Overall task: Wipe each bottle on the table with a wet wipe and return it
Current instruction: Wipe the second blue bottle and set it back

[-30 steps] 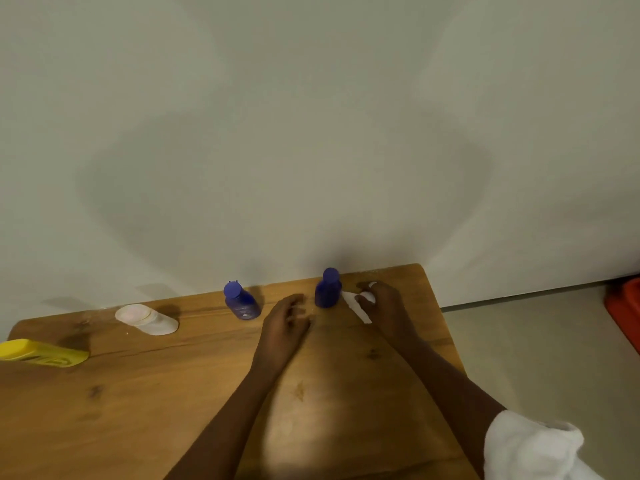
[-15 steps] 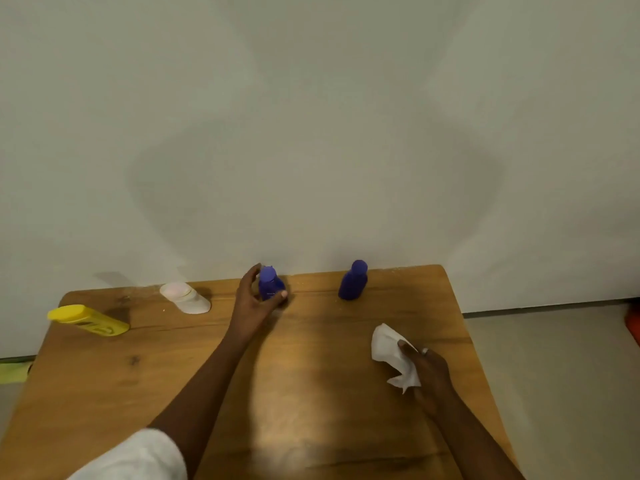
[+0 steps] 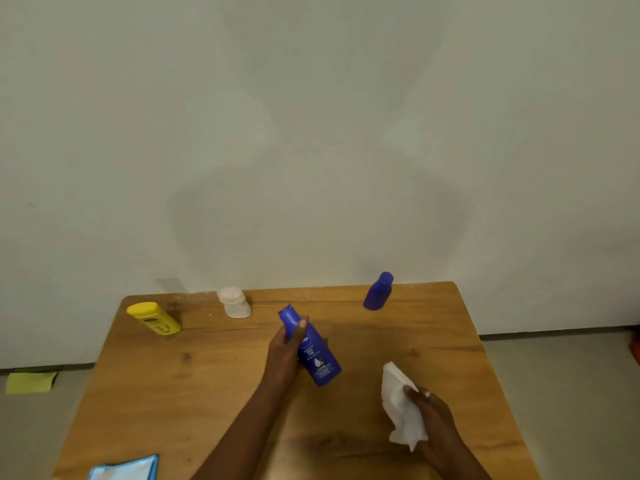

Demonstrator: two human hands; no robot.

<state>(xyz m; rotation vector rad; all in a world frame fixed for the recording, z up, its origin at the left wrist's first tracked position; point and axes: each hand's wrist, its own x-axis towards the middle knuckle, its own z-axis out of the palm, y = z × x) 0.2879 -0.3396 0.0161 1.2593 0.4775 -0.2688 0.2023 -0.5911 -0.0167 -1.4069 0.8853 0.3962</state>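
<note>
Left hand (image 3: pixel 284 355) is wrapped around a blue bottle (image 3: pixel 313 351) — thumb up near the cap, fingers behind the body, bottle tilted with cap toward the wall and base toward me, lifted clear of the wooden table (image 3: pixel 207 393) as far as I can judge. White label print faces up.

Right hand (image 3: pixel 433 417) is curled around a crumpled white wet wipe (image 3: pixel 401 407), which stands up out of the fist; wipe and held bottle are apart, not touching.

Count, as I read it: four bottles. Two blue — the held one and a second blue bottle (image 3: pixel 378 292) upright near the far right edge. One yellow bottle (image 3: pixel 154 318) at far left, one white bottle (image 3: pixel 234 302) between yellow and the held blue, both near the wall. One wipe in hand. One light-blue wipe packet (image 3: pixel 124 469) at the near left edge, partly cut off. A yellow scrap (image 3: pixel 31 382) lies on the floor to the left.
</note>
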